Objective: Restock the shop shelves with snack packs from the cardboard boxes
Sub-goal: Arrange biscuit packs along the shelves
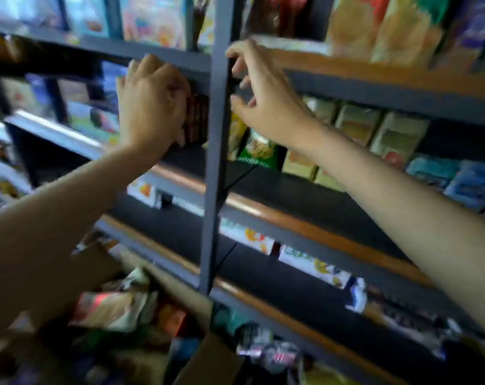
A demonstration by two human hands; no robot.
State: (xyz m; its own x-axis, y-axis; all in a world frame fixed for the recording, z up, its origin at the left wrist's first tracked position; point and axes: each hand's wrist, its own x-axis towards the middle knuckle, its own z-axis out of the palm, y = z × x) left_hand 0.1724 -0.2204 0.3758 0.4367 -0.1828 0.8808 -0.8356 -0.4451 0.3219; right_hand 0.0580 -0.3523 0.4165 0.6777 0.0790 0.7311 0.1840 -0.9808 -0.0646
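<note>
Shelves (163,55) being restocked from cardboard box (208,357) sitting below.

Left hand (152,104) is gripping dark snack packs (198,118), probably pushing them upright against the post (217,134); right hand (263,95) is hovering nearby, fingers spread loosely, holding nothing. Blur is hiding labels, and the left fingers are curling out of sight.

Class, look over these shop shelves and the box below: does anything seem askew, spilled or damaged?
Nothing clearly damaged or spilled. The snack packs in the cardboard box lie jumbled, unlike the upright rows on the shelf. Blur hides finer detail.
</note>
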